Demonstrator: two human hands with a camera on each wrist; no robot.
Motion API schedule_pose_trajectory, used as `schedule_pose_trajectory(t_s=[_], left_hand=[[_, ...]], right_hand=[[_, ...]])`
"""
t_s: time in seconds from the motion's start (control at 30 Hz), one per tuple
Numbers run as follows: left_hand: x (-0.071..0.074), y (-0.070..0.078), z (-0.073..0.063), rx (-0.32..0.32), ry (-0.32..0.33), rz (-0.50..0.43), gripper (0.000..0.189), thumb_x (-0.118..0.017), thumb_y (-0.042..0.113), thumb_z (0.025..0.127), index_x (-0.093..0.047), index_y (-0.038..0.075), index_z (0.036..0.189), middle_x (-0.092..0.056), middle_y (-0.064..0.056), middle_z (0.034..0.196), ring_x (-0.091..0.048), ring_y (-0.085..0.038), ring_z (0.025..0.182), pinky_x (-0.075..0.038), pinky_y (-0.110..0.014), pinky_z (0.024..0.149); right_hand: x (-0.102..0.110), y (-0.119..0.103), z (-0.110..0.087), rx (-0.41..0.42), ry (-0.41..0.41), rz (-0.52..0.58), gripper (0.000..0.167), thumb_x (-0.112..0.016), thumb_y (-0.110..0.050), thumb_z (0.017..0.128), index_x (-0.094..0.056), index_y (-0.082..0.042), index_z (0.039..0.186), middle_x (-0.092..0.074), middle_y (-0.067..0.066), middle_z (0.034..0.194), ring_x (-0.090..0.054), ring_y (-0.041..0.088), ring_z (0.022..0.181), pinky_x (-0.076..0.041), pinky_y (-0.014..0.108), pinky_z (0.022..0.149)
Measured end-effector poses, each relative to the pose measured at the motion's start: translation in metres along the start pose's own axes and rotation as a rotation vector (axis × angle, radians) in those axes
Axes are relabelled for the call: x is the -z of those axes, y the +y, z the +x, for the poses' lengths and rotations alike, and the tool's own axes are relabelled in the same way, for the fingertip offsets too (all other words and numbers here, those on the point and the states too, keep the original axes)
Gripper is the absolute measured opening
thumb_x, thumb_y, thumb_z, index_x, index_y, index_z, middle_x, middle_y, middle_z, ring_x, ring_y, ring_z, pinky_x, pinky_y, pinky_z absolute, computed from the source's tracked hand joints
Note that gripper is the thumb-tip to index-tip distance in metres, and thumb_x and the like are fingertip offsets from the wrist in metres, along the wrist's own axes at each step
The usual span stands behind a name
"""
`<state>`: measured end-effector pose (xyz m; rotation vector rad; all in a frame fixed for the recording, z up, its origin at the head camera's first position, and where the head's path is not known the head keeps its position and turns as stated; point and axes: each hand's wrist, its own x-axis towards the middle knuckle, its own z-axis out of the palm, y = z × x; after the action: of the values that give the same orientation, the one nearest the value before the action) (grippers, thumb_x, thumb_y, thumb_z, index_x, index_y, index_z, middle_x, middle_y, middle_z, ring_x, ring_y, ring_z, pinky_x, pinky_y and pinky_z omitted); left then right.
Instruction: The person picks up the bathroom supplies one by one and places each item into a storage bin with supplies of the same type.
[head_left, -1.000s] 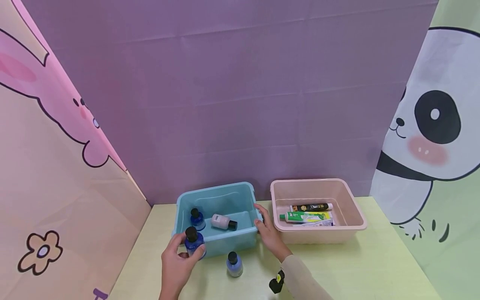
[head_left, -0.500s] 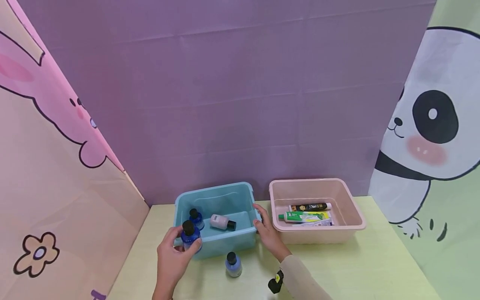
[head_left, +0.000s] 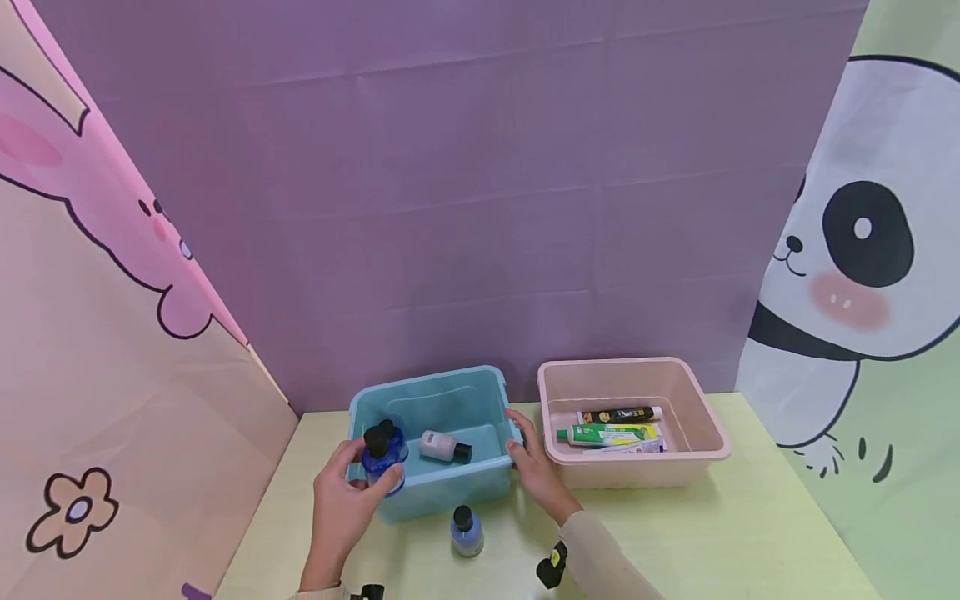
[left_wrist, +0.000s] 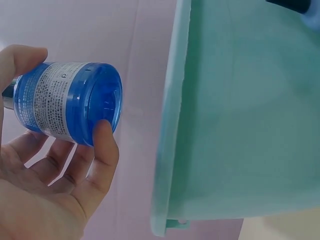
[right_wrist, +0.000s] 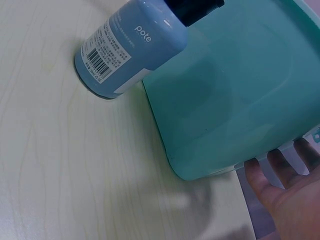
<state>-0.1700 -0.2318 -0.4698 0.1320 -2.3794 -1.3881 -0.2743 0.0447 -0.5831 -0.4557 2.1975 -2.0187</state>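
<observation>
My left hand (head_left: 337, 500) grips a dark blue bottle (head_left: 381, 468) with a black cap, over the front left corner of a light blue bin (head_left: 453, 492). In the left wrist view, thumb and fingers hold this blue bottle (left_wrist: 75, 100) by its sides, near the bin's rim (left_wrist: 172, 110). My right hand (head_left: 542, 475) holds the bin's right rim; its fingers (right_wrist: 257, 175) touch the edge in the right wrist view. Inside the bin are another blue bottle (head_left: 399, 442), partly hidden, and a pale bottle (head_left: 438, 445) lying down. A periwinkle bottle (head_left: 467, 536) stands before the bin.
A pink bin (head_left: 637, 472) with several toothpaste tubes (head_left: 611, 434) stands to the right. A purple backdrop (head_left: 450, 208) rises behind the table (head_left: 675, 533). Printed side panels flank it. A black object (head_left: 552, 567) is by the right sleeve.
My left hand has moved slightly left and forward with the blue bottle, which now overlaps the bottle inside the bin from the head view. My right hand stays at the rim.
</observation>
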Motion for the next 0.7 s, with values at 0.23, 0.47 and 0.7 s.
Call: schedule_pose_trajectory(t_s=[0.23,0.47,0.7], left_hand=[[0.001,0.007,0.006,-0.042,-0.022,-0.008,0.050,-0.087,0.024,0.082,-0.068,0.010,0.126,-0.067,-0.005,0.120,-0.055,-0.014,0.102,-0.054,-0.020,0.071],[0.001,0.010,0.014,-0.035,-0.044,0.014,0.053,-0.086,0.026,0.083,-0.066,0.008,0.129,-0.065,-0.007,0.115,-0.053,-0.018,0.102,-0.054,-0.020,0.071],[0.001,0.011,0.022,-0.061,-0.057,0.028,0.056,-0.086,0.024,0.083,-0.064,0.005,0.130,-0.064,-0.010,0.114,-0.054,-0.021,0.102,-0.054,-0.018,0.073]], right_hand=[[0.001,0.002,0.000,0.003,0.007,-0.012,0.048,-0.036,-0.028,0.112,-0.026,-0.043,0.156,-0.021,0.013,0.166,-0.039,0.043,0.142,-0.044,0.062,0.108],[0.000,0.001,0.000,0.002,0.007,-0.014,0.049,-0.036,-0.024,0.112,-0.026,-0.042,0.156,-0.022,0.013,0.166,-0.040,0.042,0.141,-0.045,0.060,0.107],[0.000,0.000,0.000,0.013,0.004,-0.007,0.050,-0.037,-0.026,0.111,-0.025,-0.035,0.159,-0.021,0.015,0.167,-0.038,0.046,0.144,-0.044,0.061,0.108]])
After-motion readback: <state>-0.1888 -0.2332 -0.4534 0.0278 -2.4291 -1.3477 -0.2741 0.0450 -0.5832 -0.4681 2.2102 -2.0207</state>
